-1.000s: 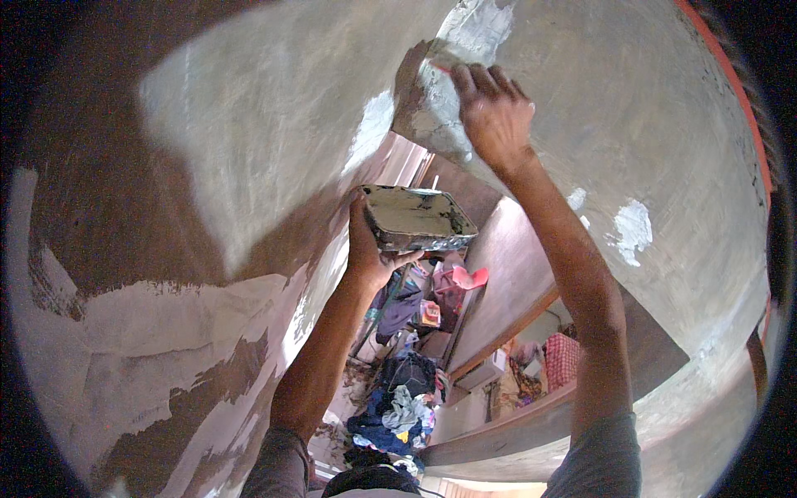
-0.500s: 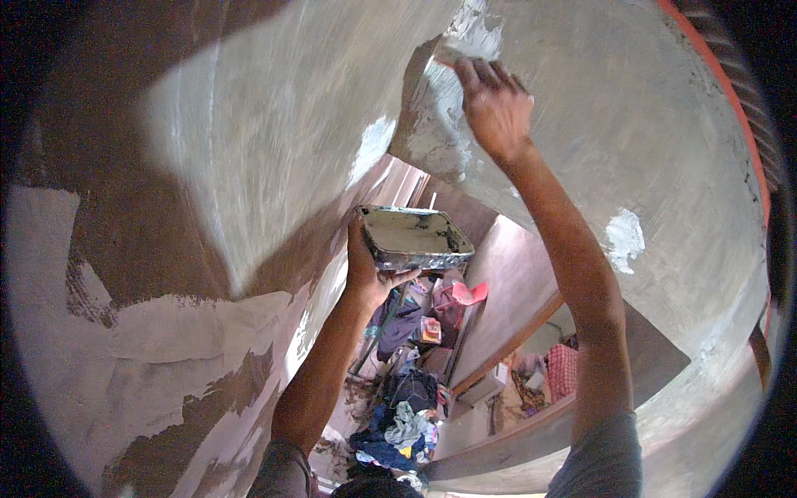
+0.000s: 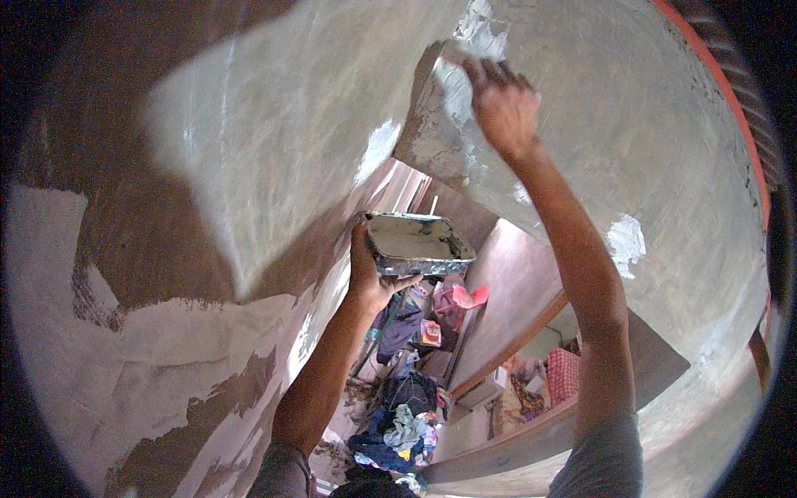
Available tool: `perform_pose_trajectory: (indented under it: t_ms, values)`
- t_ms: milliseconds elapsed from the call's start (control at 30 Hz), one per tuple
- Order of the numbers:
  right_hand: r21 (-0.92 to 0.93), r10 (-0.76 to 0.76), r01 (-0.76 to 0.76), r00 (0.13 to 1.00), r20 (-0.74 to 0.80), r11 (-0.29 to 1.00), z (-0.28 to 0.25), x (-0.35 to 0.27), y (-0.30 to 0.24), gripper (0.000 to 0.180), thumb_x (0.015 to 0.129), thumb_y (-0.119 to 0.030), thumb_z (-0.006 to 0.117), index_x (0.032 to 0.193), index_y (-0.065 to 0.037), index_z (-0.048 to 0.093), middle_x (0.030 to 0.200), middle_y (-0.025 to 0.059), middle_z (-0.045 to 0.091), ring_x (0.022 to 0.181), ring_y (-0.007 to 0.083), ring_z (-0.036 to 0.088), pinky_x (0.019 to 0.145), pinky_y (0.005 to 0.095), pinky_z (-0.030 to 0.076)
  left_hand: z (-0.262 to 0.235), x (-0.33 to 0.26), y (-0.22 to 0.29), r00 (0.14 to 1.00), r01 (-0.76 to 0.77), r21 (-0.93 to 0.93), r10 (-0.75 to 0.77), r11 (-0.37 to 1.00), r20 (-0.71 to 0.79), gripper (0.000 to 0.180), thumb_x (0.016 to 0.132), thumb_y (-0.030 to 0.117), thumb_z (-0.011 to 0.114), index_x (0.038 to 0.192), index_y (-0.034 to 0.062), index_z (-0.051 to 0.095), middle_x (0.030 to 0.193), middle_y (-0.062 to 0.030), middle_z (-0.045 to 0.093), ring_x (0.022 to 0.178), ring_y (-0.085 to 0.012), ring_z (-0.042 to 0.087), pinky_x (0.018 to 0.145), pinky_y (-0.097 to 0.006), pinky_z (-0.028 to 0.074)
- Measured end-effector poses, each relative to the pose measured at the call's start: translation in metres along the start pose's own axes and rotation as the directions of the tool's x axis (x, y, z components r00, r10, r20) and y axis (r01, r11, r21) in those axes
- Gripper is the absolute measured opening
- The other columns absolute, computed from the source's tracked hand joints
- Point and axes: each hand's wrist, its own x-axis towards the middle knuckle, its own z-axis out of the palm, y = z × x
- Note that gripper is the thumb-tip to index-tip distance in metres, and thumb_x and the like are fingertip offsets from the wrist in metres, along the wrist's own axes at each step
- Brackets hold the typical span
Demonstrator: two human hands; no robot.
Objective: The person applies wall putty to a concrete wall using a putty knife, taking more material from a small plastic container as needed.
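My left hand [image 3: 370, 278] grips a shallow rectangular tray [image 3: 425, 269] from below and at its left side. The tray's rim is smeared, and greyish putty [image 3: 411, 238] covers its bottom. Higher up and to the right, my right hand [image 3: 506, 101] is at the grey wall [image 3: 581, 124], beside the corner edge. Its fingers are bent and smeared by motion; they close on something thin that I cannot make out. White putty patches [image 3: 483, 33] lie on the wall just above the fingers, with more smeared putty [image 3: 457, 100] left of the hand.
Another white patch [image 3: 627, 241] marks the wall right of my forearm. Below the tray, a heap of clothes [image 3: 407, 423] and a red plastic piece [image 3: 470, 297] lie far down. A recess [image 3: 531, 382] at lower right holds a checkered red bundle [image 3: 563, 372].
My right hand has moved slightly right and down along the wall. The tray in my left hand sits slightly lower in view.
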Motion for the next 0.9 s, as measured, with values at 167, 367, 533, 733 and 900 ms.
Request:
perform_pose_trajectory:
  t_ms: [167, 367, 533, 733, 900]
  values:
    - [-0.068, -0.05, 0.073, 0.956, 0.291, 0.995, 0.02, 0.001, -0.008, 0.04, 0.078, -0.012, 0.046, 0.118, -0.016, 0.047, 0.1, 0.0078, 0.057, 0.09, 0.022, 0.057, 0.072, 0.0345, 0.049, -0.003, 0.003, -0.002, 1.0, 0.005, -0.019, -0.006, 1.0, -0.007, 0.072, 0.073, 0.07, 0.034, 0.12, 0.0151, 0.041, 0.118, -0.0134, 0.047, 0.103, -0.0339, 0.049, 0.08, -0.057, 0.039]
    - [0.157, -0.29, 0.254, 0.912, 0.29, 0.954, -0.003, -0.047, -0.063, 0.035, 0.078, -0.013, 0.048, 0.113, -0.016, 0.05, 0.101, 0.0072, 0.056, 0.091, 0.0215, 0.056, 0.071, 0.0353, 0.048, 0.0, -0.002, 0.0, 1.0, 0.018, -0.01, -0.018, 1.0, -0.004, 0.072, 0.073, 0.07, 0.034, 0.12, 0.0156, 0.041, 0.12, -0.0137, 0.045, 0.105, -0.0347, 0.047, 0.083, -0.058, 0.037]
    - [0.09, -0.093, 0.093, 0.996, -0.007, 0.992, -0.015, -0.021, -0.031, 0.023, 0.078, -0.012, 0.05, 0.1, -0.013, 0.055, 0.089, 0.007, 0.058, 0.077, 0.0232, 0.059, 0.065, 0.0346, 0.049, -0.001, -0.003, 0.002, 0.999, 0.034, -0.046, -0.036, 0.998, -0.027, 0.073, 0.072, 0.07, 0.035, 0.122, 0.0172, 0.039, 0.124, -0.0141, 0.041, 0.109, -0.0361, 0.044, 0.085, -0.059, 0.034]
    - [-0.005, 0.093, -0.095, 0.983, -0.16, 0.996, 0.014, 0.038, 0.053, 0.024, 0.078, -0.011, 0.05, 0.101, -0.013, 0.055, 0.086, 0.0077, 0.06, 0.079, 0.0256, 0.059, 0.063, 0.0378, 0.05, -0.004, -0.001, 0.0, 0.999, 0.025, -0.034, -0.026, 0.999, -0.026, 0.077, 0.067, 0.073, 0.04, 0.119, 0.0172, 0.043, 0.122, -0.0145, 0.042, 0.108, -0.037, 0.043, 0.088, -0.056, 0.034]
    - [-0.104, 0.012, -0.01, 1.0, 0.018, 0.995, 0.026, 0.034, 0.044, 0.028, 0.078, -0.011, 0.045, 0.104, -0.015, 0.055, 0.095, 0.0068, 0.06, 0.082, 0.0237, 0.06, 0.066, 0.0358, 0.051, -0.003, -0.001, -0.001, 0.999, 0.036, -0.009, -0.036, 0.999, -0.016, 0.076, 0.068, 0.073, 0.039, 0.12, 0.017, 0.042, 0.121, -0.0142, 0.043, 0.107, -0.0362, 0.044, 0.084, -0.056, 0.038]
